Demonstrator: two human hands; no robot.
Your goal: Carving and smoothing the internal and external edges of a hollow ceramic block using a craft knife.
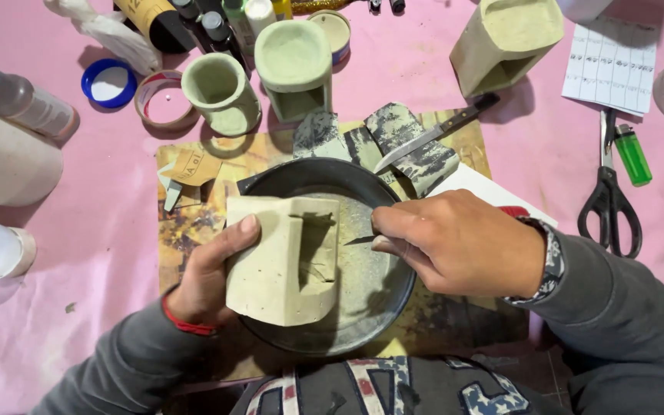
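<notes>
My left hand (207, 275) grips a pale greenish cast block (274, 261) with a rectangular opening, held tilted over a dark round pan (363, 307). My right hand (455, 242) pinches a small thin blade (359, 240), its tip pointing into the block's opening. Fine pale dust lies in the pan under the block. A red band sits on my left wrist, and both arms wear grey sleeves.
Similar cast pieces stand behind: a round cup (220, 92), a hollow stand (295, 68), another block (505, 42). A knife (436, 132) rests on sandpaper pieces (413, 146). Scissors (610, 196) and a green lighter (632, 154) lie right. Bottles (21, 100), lids and tape lie left on pink cloth.
</notes>
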